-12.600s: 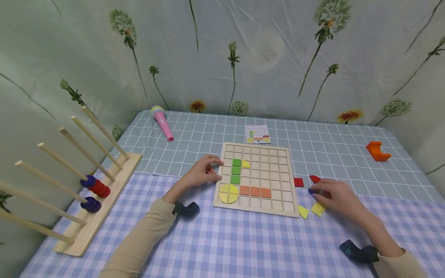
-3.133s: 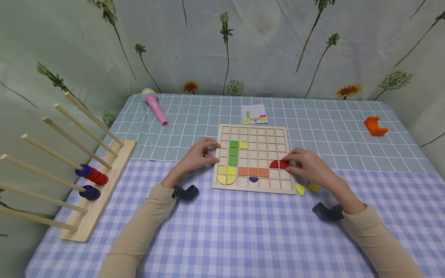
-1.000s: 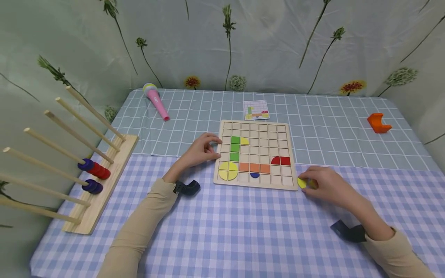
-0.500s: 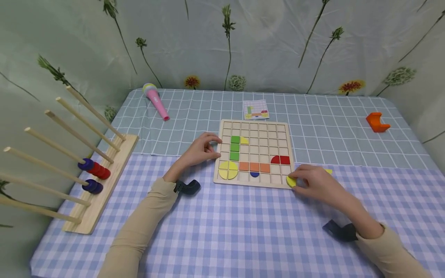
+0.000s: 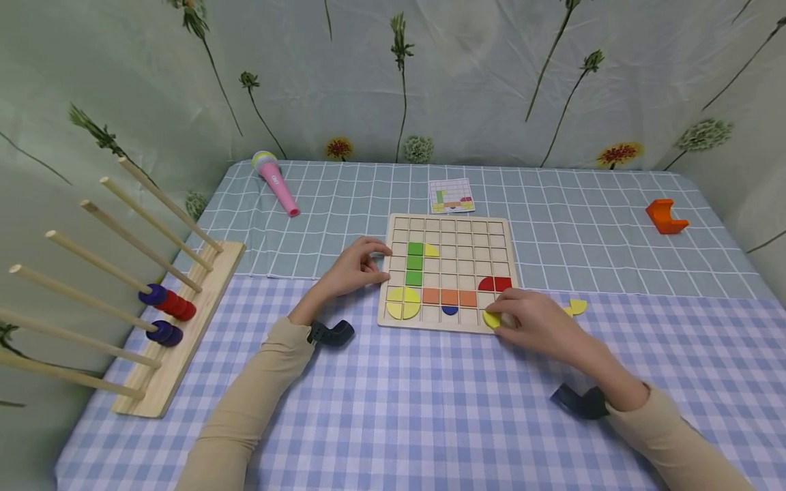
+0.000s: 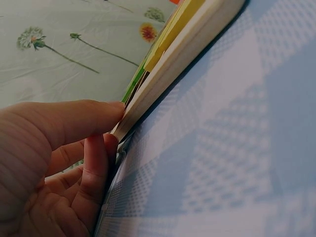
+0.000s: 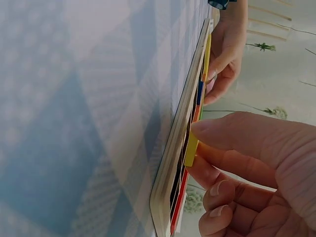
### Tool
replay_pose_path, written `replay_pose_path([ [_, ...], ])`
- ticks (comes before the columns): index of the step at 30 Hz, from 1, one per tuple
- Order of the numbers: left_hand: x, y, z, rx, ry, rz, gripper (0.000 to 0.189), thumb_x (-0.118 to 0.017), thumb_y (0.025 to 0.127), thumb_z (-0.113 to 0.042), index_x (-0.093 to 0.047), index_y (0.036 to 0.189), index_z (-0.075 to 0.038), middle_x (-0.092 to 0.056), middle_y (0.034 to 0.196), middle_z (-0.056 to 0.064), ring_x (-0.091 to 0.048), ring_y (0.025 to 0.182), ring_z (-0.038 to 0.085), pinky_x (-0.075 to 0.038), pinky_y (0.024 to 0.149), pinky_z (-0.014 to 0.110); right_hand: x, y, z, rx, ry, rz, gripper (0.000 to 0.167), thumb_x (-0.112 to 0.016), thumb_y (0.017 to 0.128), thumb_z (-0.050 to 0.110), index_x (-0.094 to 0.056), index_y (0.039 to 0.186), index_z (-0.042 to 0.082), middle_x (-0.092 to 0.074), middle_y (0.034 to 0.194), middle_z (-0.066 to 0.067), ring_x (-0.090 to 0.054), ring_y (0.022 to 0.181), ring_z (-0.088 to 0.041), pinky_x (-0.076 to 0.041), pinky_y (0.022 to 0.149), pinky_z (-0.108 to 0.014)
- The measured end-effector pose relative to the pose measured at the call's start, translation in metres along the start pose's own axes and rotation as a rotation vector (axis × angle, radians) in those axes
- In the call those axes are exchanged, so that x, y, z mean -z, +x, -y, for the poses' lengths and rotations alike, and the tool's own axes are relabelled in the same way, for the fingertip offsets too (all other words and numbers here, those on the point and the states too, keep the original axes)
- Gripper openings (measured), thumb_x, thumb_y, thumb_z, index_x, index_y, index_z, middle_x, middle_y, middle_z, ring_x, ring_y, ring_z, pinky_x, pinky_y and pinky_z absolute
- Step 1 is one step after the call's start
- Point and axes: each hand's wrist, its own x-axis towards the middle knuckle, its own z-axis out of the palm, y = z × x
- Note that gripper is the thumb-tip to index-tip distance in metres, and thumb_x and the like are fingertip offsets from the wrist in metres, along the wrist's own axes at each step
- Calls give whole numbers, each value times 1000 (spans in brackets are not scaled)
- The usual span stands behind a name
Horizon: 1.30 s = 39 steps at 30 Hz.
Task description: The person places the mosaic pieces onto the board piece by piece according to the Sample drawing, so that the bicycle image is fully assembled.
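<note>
A square wooden grid board [image 5: 463, 242] lies on the checked cloth with colored pieces in its cells. My left hand [image 5: 353, 273] holds the board's left edge with thumb and fingertips, as the left wrist view also shows. My right hand [image 5: 543, 324] pinches a yellow quarter-round piece [image 7: 191, 150] between thumb and finger at the board's lower right. Red pieces [image 5: 495, 284] sit just above it. On the board also lie green squares [image 5: 414, 263], orange squares [image 5: 449, 297], a blue half-round piece [image 5: 450, 309], a yellow circle of quarter pieces [image 5: 403, 303] and a single yellow quarter [image 5: 432, 251].
Loose yellow pieces [image 5: 578, 307] lie right of the right hand. Behind the board is a printed pattern card [image 5: 451, 196]. A pink toy microphone [image 5: 280, 187] lies back left, an orange block [image 5: 666, 217] far right. A peg rack [image 5: 202, 293] with rings stands left.
Since earlier, blue and red pieces have come onto the board. In the last second my right hand carries a yellow piece leftward from the cloth over the board. The left hand stays put.
</note>
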Motion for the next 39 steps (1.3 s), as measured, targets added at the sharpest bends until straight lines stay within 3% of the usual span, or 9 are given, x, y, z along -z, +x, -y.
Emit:
replay_pose_path([
  [19, 1, 0, 0, -4, 6, -6, 43, -72, 80, -8, -58, 120, 0, -47, 131, 18, -57, 74, 13, -46, 64, 12, -4, 9, -3, -15, 19, 44, 26, -73, 76, 13, -72, 102, 9, -63, 90, -1, -45, 69, -9, -39, 60, -18],
  [34, 1, 1, -1, 13, 15, -2, 43, -71, 81, -10, -58, 121, -2, -46, 131, 17, -55, 74, 10, -47, 65, 14, -5, 8, -9, -6, 87, 19, 25, -74, 76, 13, -71, 101, 8, -64, 93, -3, -47, 72, -10, -41, 60, -18],
  [39, 1, 1, 0, 3, 16, 3, 44, -71, 81, -9, -57, 121, 0, -46, 131, 19, -56, 74, 10, -47, 65, 14, 3, 3, -14, 46, 87, -46, 26, -73, 78, 12, -70, 103, 8, -64, 93, -2, -47, 70, -8, -42, 60, -18],
])
